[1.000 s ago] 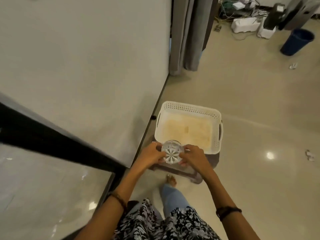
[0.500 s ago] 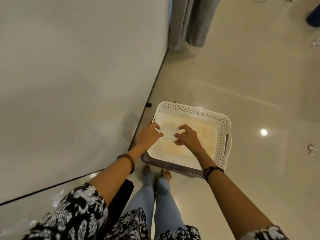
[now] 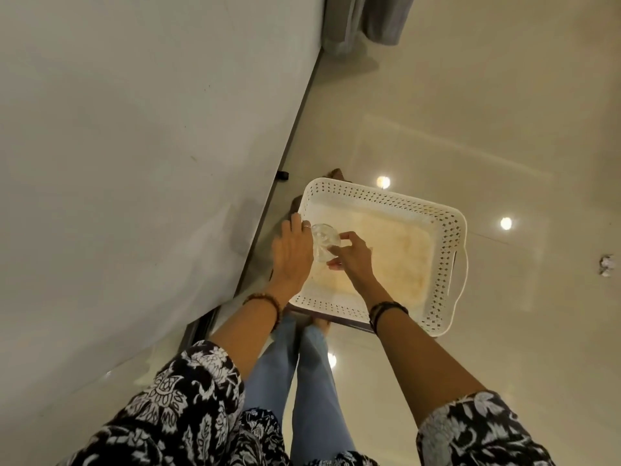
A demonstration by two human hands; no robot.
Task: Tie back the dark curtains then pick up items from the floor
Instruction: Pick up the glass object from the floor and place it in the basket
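**Two hands lower a clear glass into the white basket**

Two sets of fingers close on one clear glass object (image 3: 324,242), which looks like a small tumbler or bowl tipped on its side. The fingers (image 3: 346,236) of the right hand (image 3: 354,260) pinch its rim and lower edge from the right, while the left hand (image 3: 291,255) cups it from the left with fingers curled round the wall. Sharing the load this way likely guards against a slip, since smooth glass gives little purchase and would break on the hard floor.

The glass sits low over the near-left corner of the white perforated basket (image 3: 447,230), inside its rim; whether it already touches the base cannot be told. The basket's pale bottom is otherwise bare, so this appears to be the first item collected. The basket rests on a dark low stand (image 3: 342,321) just in front of the person's feet, which keeps it within easy reach.

The glossy floor (image 3: 470,95) runs away to the right, where a small crumpled white scrap (image 3: 606,265) lies well apart from the basket, probably one of the things yet to be gathered. At the top edge the grey curtain (image 3: 366,18) hangs beside the wall; only its bottom shows, so whether it is tied back cannot be judged.
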